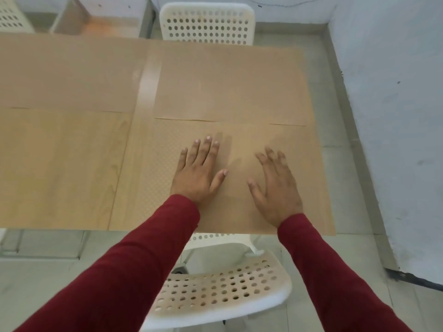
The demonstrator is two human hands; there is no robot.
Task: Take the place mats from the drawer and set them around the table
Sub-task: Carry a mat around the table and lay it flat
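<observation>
Three tan place mats lie flat on the light wooden table (pixel 62 168). The near right mat (pixel 148 178) lies under both hands. My left hand (pixel 199 171) rests on it palm down with fingers spread. My right hand (pixel 275 188) is also on it, fingers apart and slightly blurred. A second mat (pixel 230 85) lies at the far right, just beyond the first. A third mat (pixel 69 73) covers the far left of the table. Both arms wear dark red sleeves.
A white perforated chair (pixel 220 291) stands below my arms at the near table edge. Another white perforated chair (pixel 207 23) stands at the far side. A pale wall (pixel 395 104) runs along the right, with grey tiled floor between it and the table.
</observation>
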